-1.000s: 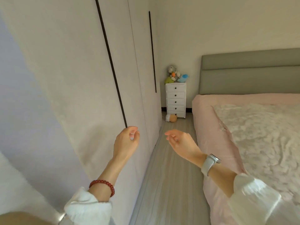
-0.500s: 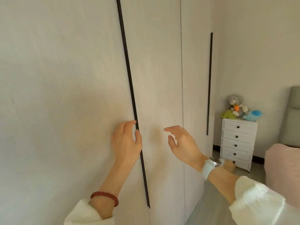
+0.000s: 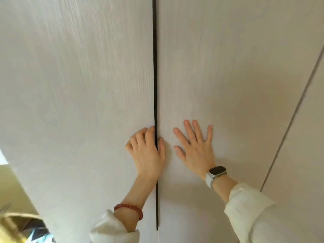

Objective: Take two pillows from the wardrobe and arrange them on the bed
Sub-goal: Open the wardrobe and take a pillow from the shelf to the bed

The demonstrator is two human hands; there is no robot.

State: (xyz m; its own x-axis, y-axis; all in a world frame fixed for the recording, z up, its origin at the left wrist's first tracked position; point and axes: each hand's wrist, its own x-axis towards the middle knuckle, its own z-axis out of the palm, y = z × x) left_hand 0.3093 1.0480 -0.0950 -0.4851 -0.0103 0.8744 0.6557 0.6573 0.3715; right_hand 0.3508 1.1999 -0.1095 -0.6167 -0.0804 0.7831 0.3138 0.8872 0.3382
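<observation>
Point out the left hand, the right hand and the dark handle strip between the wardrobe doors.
left hand (image 3: 147,151), head view, on the back of the hand.
right hand (image 3: 197,149), head view, on the back of the hand.
dark handle strip (image 3: 154,67), head view, on its upper length above the fingers.

The wardrobe doors (image 3: 87,85) are pale whitish-grey with fine vertical grain, split by a black handle strip (image 3: 155,67). A red bead bracelet (image 3: 130,208) and a grey-strapped, black-faced watch (image 3: 215,174) sit above white sleeves (image 3: 249,213) at lower frame.
</observation>
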